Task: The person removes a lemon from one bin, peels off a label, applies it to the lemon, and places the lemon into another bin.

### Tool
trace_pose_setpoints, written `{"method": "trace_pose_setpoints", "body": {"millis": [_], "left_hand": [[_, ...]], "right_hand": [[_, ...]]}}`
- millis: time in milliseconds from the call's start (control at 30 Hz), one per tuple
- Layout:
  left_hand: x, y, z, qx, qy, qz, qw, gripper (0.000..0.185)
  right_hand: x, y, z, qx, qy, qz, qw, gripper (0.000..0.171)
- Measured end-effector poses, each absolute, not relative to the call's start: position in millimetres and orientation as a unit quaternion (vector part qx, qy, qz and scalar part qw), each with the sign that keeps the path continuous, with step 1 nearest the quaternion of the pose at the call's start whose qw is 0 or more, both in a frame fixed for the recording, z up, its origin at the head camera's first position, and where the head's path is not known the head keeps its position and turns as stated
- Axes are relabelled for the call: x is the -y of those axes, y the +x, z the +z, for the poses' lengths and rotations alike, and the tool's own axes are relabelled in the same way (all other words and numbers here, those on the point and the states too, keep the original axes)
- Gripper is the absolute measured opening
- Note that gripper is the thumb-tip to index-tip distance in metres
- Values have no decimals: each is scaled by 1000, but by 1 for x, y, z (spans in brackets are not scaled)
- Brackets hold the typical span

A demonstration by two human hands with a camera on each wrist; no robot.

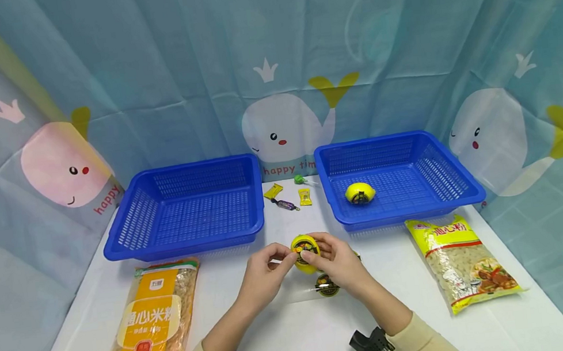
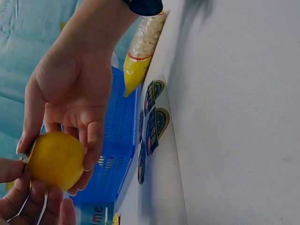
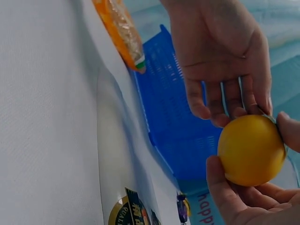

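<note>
A yellow lemon [image 3: 251, 150] is held up between both hands over the white table. A round black label [image 1: 306, 245] with gold and orange print faces up on it. My right hand [image 1: 342, 264] grips the lemon from the right, its fingers curled round the side and its thumb on the label. From the left, my left hand [image 1: 263, 273] pinches the lemon at the label's edge with thumb and fingers. Beneath the hands lies a clear backing strip [image 1: 295, 296] carrying more round stickers [image 2: 157, 124], partly hidden in the head view by the right hand.
Another labelled lemon [image 1: 359, 193] sits in the right blue basket [image 1: 410, 210]. The left blue basket [image 1: 205, 242] stands opposite. Between them lie wrapped candies [image 1: 305, 197] and a green lollipop [image 1: 299, 180]. An orange pasta bag [image 1: 147, 324] lies front left, a yellow pasta bag [image 1: 460, 262] at right.
</note>
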State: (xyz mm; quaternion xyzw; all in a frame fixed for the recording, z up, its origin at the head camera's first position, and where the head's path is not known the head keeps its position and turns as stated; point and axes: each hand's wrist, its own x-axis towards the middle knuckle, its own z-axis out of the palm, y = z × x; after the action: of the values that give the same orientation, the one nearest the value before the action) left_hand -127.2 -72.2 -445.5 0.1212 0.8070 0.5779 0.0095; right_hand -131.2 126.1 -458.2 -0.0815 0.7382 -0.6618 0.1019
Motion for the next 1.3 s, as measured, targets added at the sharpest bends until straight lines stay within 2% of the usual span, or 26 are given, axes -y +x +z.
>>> {"method": "trace_pose_setpoints", "body": {"millis": [567, 967, 1300], "left_hand": [[72, -129, -445, -808, 125, 576, 9, 12], [72, -130, -444, -799, 123, 589, 23, 12], [71, -130, -445, -794, 150, 588, 5, 16]], "right_hand": [[-126, -130, -450, -744, -85, -657, 92, 55], [-127, -131, -450, -749, -74, -652, 90, 49], [-128, -131, -448, -754, -79, -648, 77, 49]]}}
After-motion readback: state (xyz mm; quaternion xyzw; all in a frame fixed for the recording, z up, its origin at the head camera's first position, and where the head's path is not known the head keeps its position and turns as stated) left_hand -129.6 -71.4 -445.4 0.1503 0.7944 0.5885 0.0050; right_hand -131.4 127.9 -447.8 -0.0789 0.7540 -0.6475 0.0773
